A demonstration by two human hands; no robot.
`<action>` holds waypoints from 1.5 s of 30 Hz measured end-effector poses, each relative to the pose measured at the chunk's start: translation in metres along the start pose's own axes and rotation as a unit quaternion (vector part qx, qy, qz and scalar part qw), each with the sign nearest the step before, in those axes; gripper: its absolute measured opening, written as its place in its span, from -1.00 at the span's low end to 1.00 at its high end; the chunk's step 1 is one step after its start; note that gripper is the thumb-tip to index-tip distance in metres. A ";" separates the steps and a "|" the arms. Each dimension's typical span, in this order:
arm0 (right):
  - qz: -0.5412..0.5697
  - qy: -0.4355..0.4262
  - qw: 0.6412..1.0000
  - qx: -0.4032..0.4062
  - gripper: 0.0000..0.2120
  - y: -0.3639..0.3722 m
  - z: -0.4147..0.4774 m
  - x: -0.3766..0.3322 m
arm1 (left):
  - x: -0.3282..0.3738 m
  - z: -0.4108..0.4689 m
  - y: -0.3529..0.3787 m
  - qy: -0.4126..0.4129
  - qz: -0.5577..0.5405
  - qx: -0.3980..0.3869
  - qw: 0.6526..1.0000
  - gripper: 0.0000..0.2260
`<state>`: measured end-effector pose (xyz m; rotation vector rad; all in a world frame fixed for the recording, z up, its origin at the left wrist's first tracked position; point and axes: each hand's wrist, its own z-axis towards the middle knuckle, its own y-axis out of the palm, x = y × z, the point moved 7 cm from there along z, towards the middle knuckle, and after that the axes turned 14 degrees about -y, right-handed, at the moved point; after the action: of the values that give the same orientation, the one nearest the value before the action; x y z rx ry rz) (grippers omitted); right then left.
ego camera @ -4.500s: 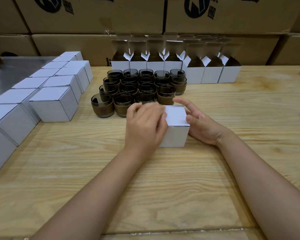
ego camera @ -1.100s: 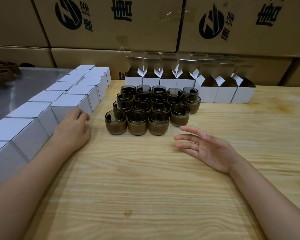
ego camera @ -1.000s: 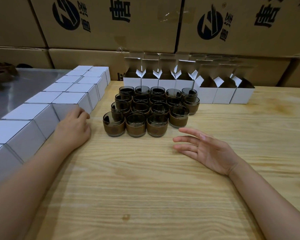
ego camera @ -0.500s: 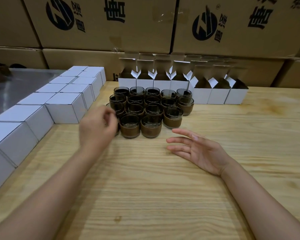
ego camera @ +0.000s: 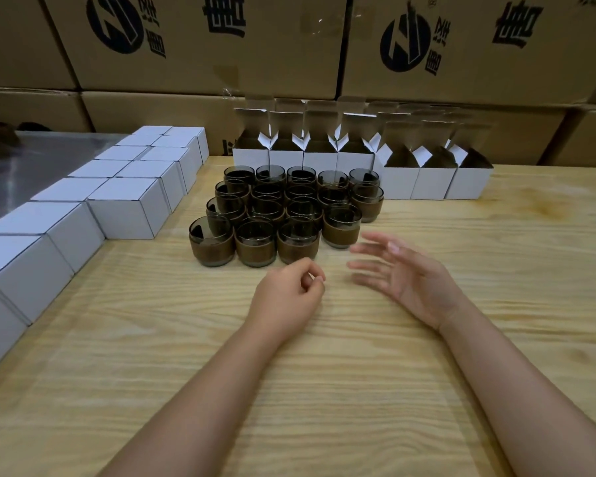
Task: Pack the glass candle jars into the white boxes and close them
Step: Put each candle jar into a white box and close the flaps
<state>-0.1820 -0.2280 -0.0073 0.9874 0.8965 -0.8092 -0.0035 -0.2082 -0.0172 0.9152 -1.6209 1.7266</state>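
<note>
Left hand (ego camera: 286, 297) is curled closed, holding nothing. Right hand (ego camera: 405, 277), at its 3 o'clock, is spread wide, empty, blurred. Jars (ego camera: 283, 211) cluster at 12 o'clock, just beyond both; open boxes (ego camera: 396, 182) behind them, closed boxes (ego camera: 126, 215) at 10.

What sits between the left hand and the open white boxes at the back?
Head view: the glass candle jars stand between the left hand and the open white boxes.
</note>
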 end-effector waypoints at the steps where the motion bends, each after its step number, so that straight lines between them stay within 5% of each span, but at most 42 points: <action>1: -0.030 -0.031 0.998 0.041 -0.65 -0.012 0.008 -0.009 | 0.000 0.001 0.002 0.001 0.013 0.001 1.000 -0.90; 5: -0.298 -0.043 0.932 0.201 -0.78 -0.067 0.052 -0.043 | 0.001 0.004 0.004 0.014 0.045 0.012 0.999 -0.91; 11: -0.616 0.026 0.778 0.123 -0.46 -0.100 0.130 -0.060 | 0.000 0.006 0.005 0.011 0.062 0.017 0.998 -0.91; 17: -0.720 0.087 0.684 0.077 -0.41 -0.108 0.172 -0.054 | -0.001 0.006 0.005 0.013 0.054 0.019 0.998 -0.92; 24: -0.781 0.079 0.615 0.070 -0.71 -0.104 0.175 -0.045 | -0.001 0.007 0.005 0.013 0.054 0.022 0.998 -0.92; 31: -0.812 -0.012 0.576 0.093 -0.84 -0.082 0.163 -0.073 | -0.002 0.008 0.004 0.009 0.052 0.031 0.998 -0.92; 40: -0.736 -0.214 0.619 0.168 -0.84 -0.013 0.075 -0.139 | 0.000 0.008 0.004 0.016 0.039 0.028 0.999 -0.93; 45: -0.728 -0.274 0.622 0.091 -0.84 0.061 0.009 -0.116 | 0.011 0.000 -0.009 0.059 -0.085 0.039 0.994 -0.41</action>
<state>-0.1733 -0.1967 0.1204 -0.1435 0.9474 -2.4636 -0.0027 -0.2079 -0.0031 0.9405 -1.3667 1.7024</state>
